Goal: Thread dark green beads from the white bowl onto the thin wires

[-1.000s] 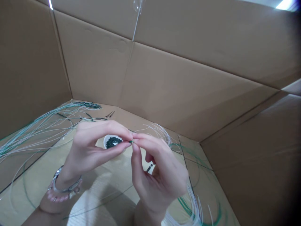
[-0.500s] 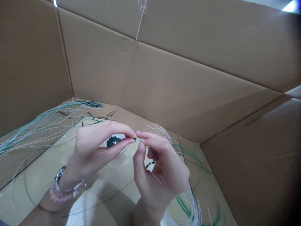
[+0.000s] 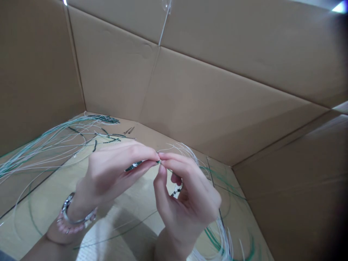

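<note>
At the left fingertips (image 3: 145,154), a beaded strand (image 3: 134,166) points left (nearly level).

No lettering, labels, numbers or signs can be read anywhere in view.

My bare left hand (image 3: 114,170) lies nearly level, thumb and forefinger pinched; my bare right hand (image 3: 185,206) is raised and curled, its fingertips (image 3: 170,159) meeting the left's.
</note>
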Demonstrator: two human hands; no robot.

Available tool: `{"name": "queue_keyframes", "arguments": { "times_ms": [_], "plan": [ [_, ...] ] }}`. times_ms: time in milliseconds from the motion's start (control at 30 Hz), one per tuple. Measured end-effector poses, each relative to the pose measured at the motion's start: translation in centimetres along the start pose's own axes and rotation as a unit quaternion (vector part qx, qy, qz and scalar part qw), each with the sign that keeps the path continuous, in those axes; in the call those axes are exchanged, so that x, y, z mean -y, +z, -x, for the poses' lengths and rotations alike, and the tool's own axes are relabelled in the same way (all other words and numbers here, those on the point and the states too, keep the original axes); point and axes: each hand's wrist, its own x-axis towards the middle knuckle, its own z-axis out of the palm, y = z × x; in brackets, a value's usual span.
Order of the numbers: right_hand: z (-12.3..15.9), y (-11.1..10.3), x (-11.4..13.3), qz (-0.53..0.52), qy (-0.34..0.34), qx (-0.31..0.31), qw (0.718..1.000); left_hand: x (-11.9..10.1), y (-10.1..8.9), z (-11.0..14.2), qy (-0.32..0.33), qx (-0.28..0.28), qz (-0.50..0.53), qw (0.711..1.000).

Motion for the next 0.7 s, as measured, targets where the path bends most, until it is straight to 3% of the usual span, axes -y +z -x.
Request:
{"name": "queue_keyframes", "arguments": {
  "times_ms": [400, 700],
  "plan": [
    [-0.20, -0.33, -0.04, 0.009, 0.003, 0.019, 1.000, -0.38, 0.01, -0.17, -0.016, 0.016, -0.024, 0.999],
    [-0.23, -0.82, -0.30, 0.021, -0.003, 0.043, 0.999, 0.26, -0.43, -0.35, 0.053, 0.067, -0.058, 0.995]
  ]
}}
